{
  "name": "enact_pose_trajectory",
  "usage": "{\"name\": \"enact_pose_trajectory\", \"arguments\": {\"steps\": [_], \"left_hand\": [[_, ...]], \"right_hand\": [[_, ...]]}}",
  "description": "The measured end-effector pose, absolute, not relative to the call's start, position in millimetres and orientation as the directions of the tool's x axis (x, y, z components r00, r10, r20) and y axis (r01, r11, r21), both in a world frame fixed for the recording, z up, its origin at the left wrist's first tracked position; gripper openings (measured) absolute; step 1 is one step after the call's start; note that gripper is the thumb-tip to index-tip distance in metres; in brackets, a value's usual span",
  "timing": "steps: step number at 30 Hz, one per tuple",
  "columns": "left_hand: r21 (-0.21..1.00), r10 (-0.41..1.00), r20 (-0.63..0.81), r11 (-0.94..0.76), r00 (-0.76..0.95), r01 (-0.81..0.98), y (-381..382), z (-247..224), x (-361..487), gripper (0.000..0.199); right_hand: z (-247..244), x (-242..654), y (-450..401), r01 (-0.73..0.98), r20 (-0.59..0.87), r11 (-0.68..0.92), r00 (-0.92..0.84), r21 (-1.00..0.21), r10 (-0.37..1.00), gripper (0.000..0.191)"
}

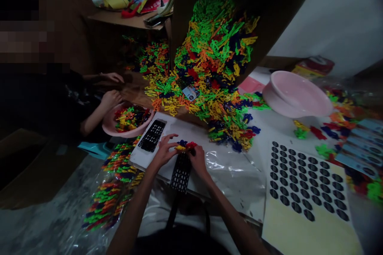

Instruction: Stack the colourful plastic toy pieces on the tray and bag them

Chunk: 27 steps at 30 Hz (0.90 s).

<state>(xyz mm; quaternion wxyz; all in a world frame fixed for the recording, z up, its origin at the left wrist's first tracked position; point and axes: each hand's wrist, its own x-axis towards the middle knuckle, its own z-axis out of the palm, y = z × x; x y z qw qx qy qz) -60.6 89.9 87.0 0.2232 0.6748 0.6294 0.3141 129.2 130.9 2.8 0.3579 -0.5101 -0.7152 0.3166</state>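
My left hand [163, 152] has its fingertips on a small cluster of coloured plastic interlocking pieces [184, 146]. My right hand [199, 161] sits against the same cluster and the top of a black perforated plastic strip [181, 174], which hangs down toward me. A second black strip [152, 135] lies on a white sheet [146, 155] just left of my hands. Beyond them spreads a large heap of green, yellow, orange, red and blue plastic pieces [209, 75]. Its nearest edge lies a short way past my right hand.
A co-worker's hands [110, 99] rest beside a pink bowl of pieces [128, 123] at left. Right stand a pink basin [296, 95], a black-dotted sticker sheet [305, 179] and printed cards [362, 147]. Clear plastic sheeting [233, 171] lies ahead; bagged pieces [110, 195] lie lower left.
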Motion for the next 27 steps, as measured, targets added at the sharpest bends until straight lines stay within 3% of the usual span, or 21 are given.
{"name": "enact_pose_trajectory", "arguments": {"steps": [4,8,14,18,22,27], "left_hand": [[0.66,0.985,0.165,-0.149,0.05,0.737,94.1,90.4,-56.8,0.009],[0.642,0.975,0.219,-0.12,-0.031,0.757,85.1,84.9,-46.0,0.012],[0.668,0.962,0.23,-0.049,-0.144,0.743,74.0,81.4,-38.2,0.017],[0.748,0.942,0.264,-0.065,-0.207,0.66,72.9,86.3,-40.1,0.015],[0.884,0.924,0.097,0.091,-0.371,0.458,53.8,80.2,-46.7,0.039],[0.951,0.889,-0.166,0.259,-0.426,0.169,22.7,97.3,-97.7,0.074]], "right_hand": [[8.2,128.8,127.4,0.573,0.187,0.304,-0.255,-0.761,0.949,0.02],[17.3,128.4,127.3,0.622,0.174,0.335,-0.306,-0.707,0.936,0.018],[21.0,126.5,136.9,0.671,0.117,0.324,-0.335,-0.667,0.935,0.02],[20.8,126.7,138.3,0.675,0.11,0.293,-0.301,-0.677,0.947,0.022],[21.0,154.5,129.5,0.631,0.184,0.327,-0.282,-0.703,0.942,0.032],[-3.4,240.0,98.7,0.788,0.277,0.392,-0.289,-0.474,0.916,0.052]]}}
